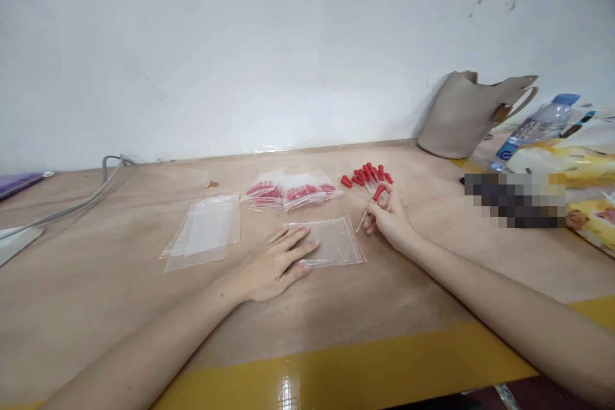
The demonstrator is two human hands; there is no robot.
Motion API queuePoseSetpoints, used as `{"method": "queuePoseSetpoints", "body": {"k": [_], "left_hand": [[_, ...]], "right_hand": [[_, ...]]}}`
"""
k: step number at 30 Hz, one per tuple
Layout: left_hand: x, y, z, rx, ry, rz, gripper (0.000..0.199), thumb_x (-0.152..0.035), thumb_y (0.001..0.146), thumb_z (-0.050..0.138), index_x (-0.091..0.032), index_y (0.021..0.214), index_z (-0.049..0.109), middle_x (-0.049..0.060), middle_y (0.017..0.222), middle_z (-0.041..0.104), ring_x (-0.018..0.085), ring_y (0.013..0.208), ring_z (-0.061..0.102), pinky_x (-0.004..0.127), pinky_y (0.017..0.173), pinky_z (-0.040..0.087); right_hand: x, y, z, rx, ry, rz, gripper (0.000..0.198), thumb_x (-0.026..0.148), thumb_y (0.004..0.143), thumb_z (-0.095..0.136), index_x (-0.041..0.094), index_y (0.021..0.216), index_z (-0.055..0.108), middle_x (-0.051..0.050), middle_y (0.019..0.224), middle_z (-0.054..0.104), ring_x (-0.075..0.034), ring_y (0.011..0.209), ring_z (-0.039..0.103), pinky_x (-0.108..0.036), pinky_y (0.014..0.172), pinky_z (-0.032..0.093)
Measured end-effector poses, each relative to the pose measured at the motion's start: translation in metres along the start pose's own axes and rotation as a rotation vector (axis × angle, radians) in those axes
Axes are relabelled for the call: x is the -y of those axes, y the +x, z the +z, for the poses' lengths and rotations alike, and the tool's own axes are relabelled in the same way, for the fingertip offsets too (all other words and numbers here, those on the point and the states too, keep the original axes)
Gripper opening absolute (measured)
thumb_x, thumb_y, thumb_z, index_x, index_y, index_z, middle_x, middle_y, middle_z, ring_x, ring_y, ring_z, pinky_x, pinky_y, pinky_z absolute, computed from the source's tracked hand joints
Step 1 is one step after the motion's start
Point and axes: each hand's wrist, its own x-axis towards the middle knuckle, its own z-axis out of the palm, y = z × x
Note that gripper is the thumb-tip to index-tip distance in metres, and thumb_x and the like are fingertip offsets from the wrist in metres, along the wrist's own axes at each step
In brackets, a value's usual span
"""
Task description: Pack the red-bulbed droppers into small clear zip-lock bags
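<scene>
red-bulbed dropper (379, 193) pinched in right hand (391, 214), between thumb and fingers, tip near red-striped edge of clear bag (331, 240). bag flat on brown table (72, 295), left hand (278, 262) spread wide on it. loose droppers (369, 173) just beyond right hand; filled bags (302, 189) behind clear bag; flat bags (209, 227) leftward; bottle (535, 128) far right.

Free lane between droppers (369, 173) and handbag (459, 116)
</scene>
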Motion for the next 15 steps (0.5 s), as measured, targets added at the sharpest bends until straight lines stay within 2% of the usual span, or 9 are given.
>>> {"method": "queuePoseSetpoints", "body": {"k": [5, 9, 12, 15], "left_hand": [[-0.004, 0.003, 0.005, -0.046, -0.004, -0.080, 0.040, -0.035, 0.098, 0.029, -0.028, 0.137, 0.038, 0.004, 0.147, 0.029, 0.022, 0.135, 0.027, 0.046, 0.110, 0.024], [-0.006, 0.004, 0.010, -0.112, 0.000, -0.147, 0.042, -0.038, 0.097, 0.032, -0.024, 0.136, 0.040, 0.006, 0.144, 0.034, 0.023, 0.133, 0.031, 0.046, 0.109, 0.025], [-0.005, 0.003, 0.013, -0.150, -0.008, -0.150, 0.046, -0.042, 0.096, 0.034, -0.024, 0.138, 0.036, 0.006, 0.144, 0.035, 0.022, 0.133, 0.032, 0.045, 0.109, 0.024], [-0.004, 0.003, 0.014, -0.157, -0.018, -0.147, 0.049, -0.044, 0.095, 0.036, -0.023, 0.139, 0.033, 0.006, 0.143, 0.036, 0.022, 0.132, 0.033, 0.044, 0.109, 0.025]], "right_hand": [[0.004, -0.006, 0.007, 0.037, 0.094, 0.091, 0.046, 0.024, 0.071, 0.055, 0.026, 0.106, 0.025, 0.010, 0.060, 0.049, -0.012, 0.043, 0.056, -0.024, 0.041, 0.049], [0.005, -0.009, 0.001, 0.132, 0.186, 0.161, 0.030, 0.023, 0.073, 0.060, 0.024, 0.090, 0.034, 0.006, 0.065, 0.056, -0.013, 0.056, 0.063, -0.027, 0.056, 0.054], [0.006, -0.007, -0.013, 0.284, 0.150, 0.215, 0.029, 0.020, 0.066, 0.069, 0.020, 0.082, 0.045, 0.000, 0.072, 0.062, -0.013, 0.066, 0.065, -0.028, 0.067, 0.054], [0.008, -0.001, -0.026, 0.506, 0.048, 0.182, 0.031, 0.020, 0.058, 0.076, 0.017, 0.075, 0.050, -0.004, 0.085, 0.066, -0.011, 0.064, 0.062, -0.027, 0.062, 0.052]]}}
